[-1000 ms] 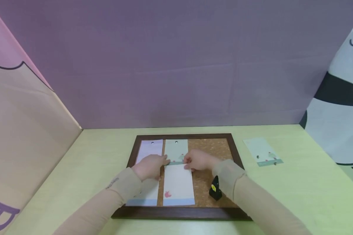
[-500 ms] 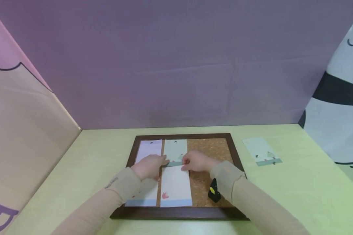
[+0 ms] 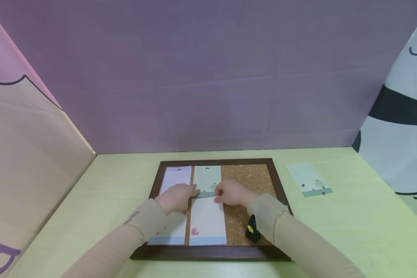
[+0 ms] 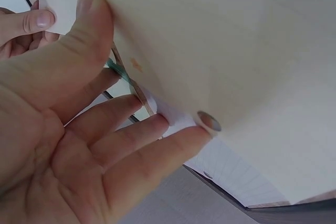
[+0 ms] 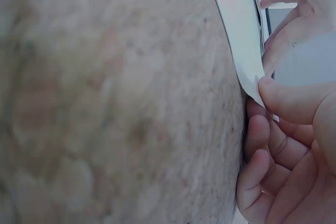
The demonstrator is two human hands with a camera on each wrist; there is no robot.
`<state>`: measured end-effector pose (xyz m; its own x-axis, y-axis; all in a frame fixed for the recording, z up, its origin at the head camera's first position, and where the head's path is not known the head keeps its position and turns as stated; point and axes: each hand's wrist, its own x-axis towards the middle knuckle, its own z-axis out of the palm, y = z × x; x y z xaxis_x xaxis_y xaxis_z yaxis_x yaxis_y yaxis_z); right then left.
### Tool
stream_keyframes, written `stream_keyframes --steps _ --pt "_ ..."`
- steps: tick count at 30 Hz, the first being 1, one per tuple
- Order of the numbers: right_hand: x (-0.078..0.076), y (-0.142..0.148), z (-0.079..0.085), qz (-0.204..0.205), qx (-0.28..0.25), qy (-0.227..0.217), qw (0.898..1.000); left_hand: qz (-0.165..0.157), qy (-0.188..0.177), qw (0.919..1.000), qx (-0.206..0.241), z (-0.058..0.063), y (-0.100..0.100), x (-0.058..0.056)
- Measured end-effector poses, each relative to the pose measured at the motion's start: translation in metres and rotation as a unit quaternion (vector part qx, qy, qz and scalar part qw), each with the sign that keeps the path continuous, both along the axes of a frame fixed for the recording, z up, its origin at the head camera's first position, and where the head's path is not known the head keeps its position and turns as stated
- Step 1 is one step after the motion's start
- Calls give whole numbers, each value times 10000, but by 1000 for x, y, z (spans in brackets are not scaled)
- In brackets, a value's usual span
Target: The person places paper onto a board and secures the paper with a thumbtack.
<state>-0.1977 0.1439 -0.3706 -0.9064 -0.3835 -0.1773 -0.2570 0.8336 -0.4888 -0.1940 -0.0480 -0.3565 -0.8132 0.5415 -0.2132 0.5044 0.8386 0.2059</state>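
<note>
A white sheet of notepaper [image 3: 207,216], with a pink motif and a blue bottom band, lies on the framed corkboard [image 3: 244,175]. My right hand [image 3: 231,192] pinches its upper right corner between thumb and fingers; in the right wrist view that corner [image 5: 257,95] bends up off the cork. My left hand [image 3: 176,197] rests near its upper left corner, fingers extended. In the left wrist view the left thumb [image 4: 94,22] touches a paper edge, and a fingertip is beside a round metal pin [image 4: 209,121]. Whether the left hand grips anything is hidden.
Above it a green sheet [image 3: 207,178] is pinned, with a lilac sheet [image 3: 176,175] and a blue-banded sheet [image 3: 170,235] to the left. A loose sheet [image 3: 305,175] with two small pins lies right of the board. A black object [image 3: 253,229] shows beside the right sleeve.
The white sheet has shifted slightly left and down, my right hand moving left with it. My left hand has stayed about where it was.
</note>
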Motion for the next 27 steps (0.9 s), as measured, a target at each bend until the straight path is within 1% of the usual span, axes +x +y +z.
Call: stream_keyframes --steps 8,18,21,27 --pt "-1 0 -3 -87 -12 -7 10000 -92 54 9999 -101 3 1 1" --pt "-1 1 -3 -6 24 61 10000 -118 69 9998 -131 1 1 1" --pt "1 0 -2 70 63 173 9998 -90 27 9999 -115 1 0 1" --pt "6 -3 2 186 393 417 9982 -85 -42 9999 -81 1 -3 -1"
